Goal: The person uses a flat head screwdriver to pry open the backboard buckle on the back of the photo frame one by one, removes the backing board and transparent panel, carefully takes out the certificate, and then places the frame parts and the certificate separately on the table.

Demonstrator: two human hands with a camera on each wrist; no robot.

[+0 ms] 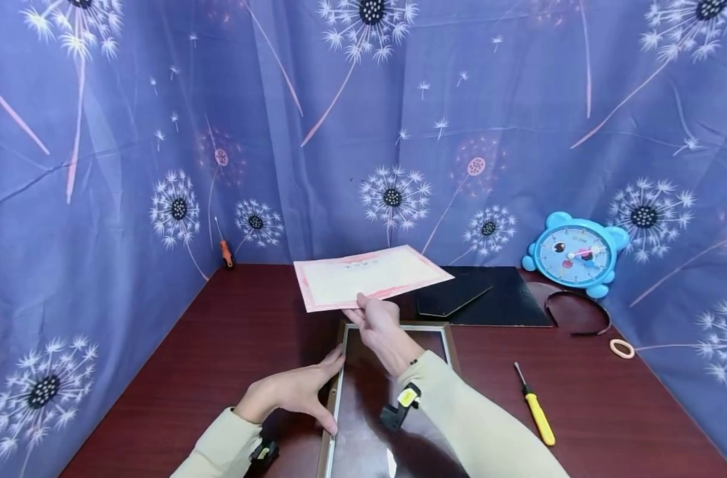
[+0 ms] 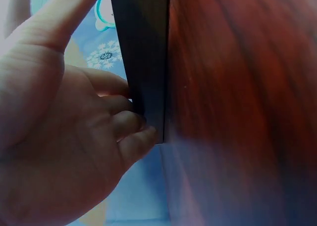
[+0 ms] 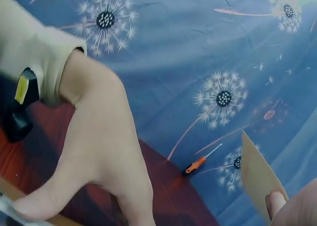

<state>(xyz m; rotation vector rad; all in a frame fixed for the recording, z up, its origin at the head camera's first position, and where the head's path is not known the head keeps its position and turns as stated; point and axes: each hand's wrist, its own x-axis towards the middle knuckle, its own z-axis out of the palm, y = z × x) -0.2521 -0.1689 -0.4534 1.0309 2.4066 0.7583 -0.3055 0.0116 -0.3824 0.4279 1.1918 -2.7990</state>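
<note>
My right hand point(image 1: 382, 325) pinches the near edge of a certificate point(image 1: 363, 275), a white sheet with a pink border, between thumb and fingers. It holds the sheet raised over the far end of a picture frame point(image 1: 454, 352). This brown frame with a pale inner edge lies flat on the table. My left hand point(image 1: 294, 392) is spread along the frame's left side, thumb on the rim; in the left wrist view its fingertips touch the frame's dark outer side point(image 2: 146, 52). The right wrist view catches the certificate point(image 3: 260, 179) at a steep angle, beside my right thumb.
A black backing board point(image 1: 512, 299) with a raised flap lies behind the frame. A yellow-handled screwdriver point(image 1: 539, 415) is at right, an orange-handled one point(image 1: 226, 253) at the far left corner. At far right are a blue toy clock point(image 1: 575, 255), a dark headband point(image 1: 578, 294) and a wooden ring point(image 1: 622, 348).
</note>
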